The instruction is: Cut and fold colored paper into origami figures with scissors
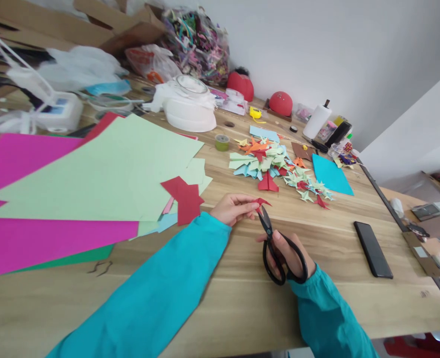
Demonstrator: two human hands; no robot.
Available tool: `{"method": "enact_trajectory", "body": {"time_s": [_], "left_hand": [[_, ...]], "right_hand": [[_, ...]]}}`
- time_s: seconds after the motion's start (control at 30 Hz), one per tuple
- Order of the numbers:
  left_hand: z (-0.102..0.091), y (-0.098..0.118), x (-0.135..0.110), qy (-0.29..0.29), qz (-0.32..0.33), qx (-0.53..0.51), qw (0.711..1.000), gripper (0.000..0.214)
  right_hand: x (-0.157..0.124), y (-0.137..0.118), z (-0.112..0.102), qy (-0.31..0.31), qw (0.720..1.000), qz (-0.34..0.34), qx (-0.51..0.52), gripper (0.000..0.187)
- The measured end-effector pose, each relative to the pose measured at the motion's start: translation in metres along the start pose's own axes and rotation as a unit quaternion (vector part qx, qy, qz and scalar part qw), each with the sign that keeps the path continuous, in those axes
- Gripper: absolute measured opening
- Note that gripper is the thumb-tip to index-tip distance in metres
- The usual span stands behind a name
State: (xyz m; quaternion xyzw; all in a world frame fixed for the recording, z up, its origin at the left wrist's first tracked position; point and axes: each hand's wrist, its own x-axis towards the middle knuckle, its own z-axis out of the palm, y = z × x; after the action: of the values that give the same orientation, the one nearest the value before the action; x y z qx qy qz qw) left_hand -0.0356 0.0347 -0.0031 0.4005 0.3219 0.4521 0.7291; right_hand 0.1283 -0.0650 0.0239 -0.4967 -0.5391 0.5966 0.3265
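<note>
Left fingers [247, 208], red paper [264, 202] between them

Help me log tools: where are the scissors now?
In the head view, right of centre, the scissors are in the right hand, their tips at the red paper piece held by the left hand.

The camera rides on my head, looking forward and down from above the near side of the wooden table [238, 313], fairly close to my left hand [235, 208] and right hand [290, 254], and wide enough to reach the white wall [302, 54] at the far side.
</note>
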Motion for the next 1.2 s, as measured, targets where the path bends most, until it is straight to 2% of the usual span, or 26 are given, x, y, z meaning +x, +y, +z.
{"method": "enact_trajectory", "body": {"time_s": [0.27, 0.7, 1.2], "left_hand": [[-0.003, 0.0, 0.001, -0.023, -0.006, -0.016, 1.0, 0.035], [-0.006, -0.002, 0.003, -0.027, -0.008, -0.05, 0.998, 0.036], [-0.012, -0.006, 0.004, -0.044, 0.001, -0.039, 0.998, 0.032]], "right_hand": [[0.001, 0.001, 0.001, 0.005, 1.0, -0.012, 0.022, 0.067], [0.0, 0.007, -0.001, -0.002, 0.999, -0.033, 0.032, 0.063], [0.0, 0.006, -0.001, 0.002, 0.999, -0.037, 0.037, 0.063]]}}
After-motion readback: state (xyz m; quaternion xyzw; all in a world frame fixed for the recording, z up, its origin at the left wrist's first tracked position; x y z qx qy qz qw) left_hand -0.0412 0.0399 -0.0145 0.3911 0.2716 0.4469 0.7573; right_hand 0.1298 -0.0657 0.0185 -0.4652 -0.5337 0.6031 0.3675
